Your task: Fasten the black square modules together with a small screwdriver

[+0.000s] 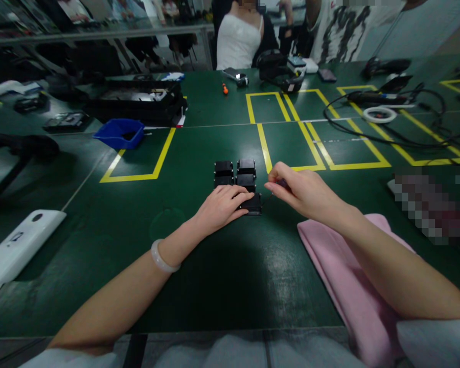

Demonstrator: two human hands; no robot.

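Several small black boxy parts (pixel 246 165) with shiny studs along their sides, resembling servo motors, stand in two columns on the green table. My left hand (pixel 224 204) lies over the nearer ones. Its thumb and forefinger close round the left side of the nearest black part (pixel 255 203), and the palm hides whatever is beneath. Just right of the group, my right hand (pixel 291 186) hovers with thumb and fingers pinched together. A dark patch shows inside its curled fingers, too small to name.
A folded pink cloth (pixel 329 250) lies under my right forearm. On the left are a white device (pixel 26 245), a blue scoop-shaped bin (pixel 119 134) and a black tray (pixel 138 105). Cables (pixel 387 135) and a white ring (pixel 379 114) lie right. People are beyond the table.
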